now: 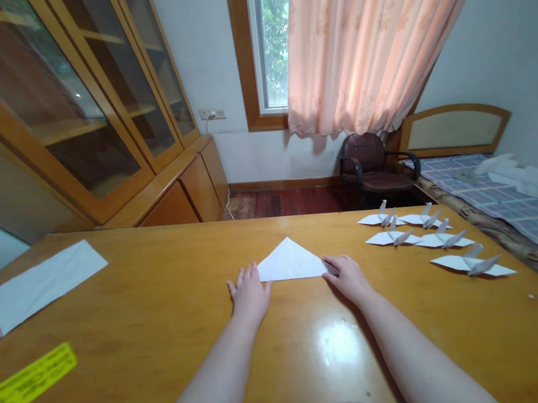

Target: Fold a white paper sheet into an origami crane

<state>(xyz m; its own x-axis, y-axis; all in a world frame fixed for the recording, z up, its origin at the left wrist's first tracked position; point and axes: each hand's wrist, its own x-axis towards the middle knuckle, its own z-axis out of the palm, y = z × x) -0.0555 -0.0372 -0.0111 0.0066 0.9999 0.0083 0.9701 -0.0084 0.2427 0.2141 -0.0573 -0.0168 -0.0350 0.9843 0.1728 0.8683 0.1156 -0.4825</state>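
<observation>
A white sheet of paper (pixel 292 260), folded into a triangle with its peak pointing away from me, lies on the wooden table. My left hand (pixel 251 295) rests flat at its left corner, fingers spread and covering that corner. At the opposite corner, my right hand (pixel 350 277) has its fingers bent and holds the paper's edge between thumb and fingers. Several folded paper cranes (pixel 474 263) stand in a group to the right of my right hand.
A larger white sheet (pixel 49 283) lies on the table (pixel 168 338) at the left, near a yellow printed strip (pixel 27 389). Beyond the table are a glass-door cabinet (pixel 147 199), a brown armchair (pixel 369 163) and a bed (pixel 499 187) on the right.
</observation>
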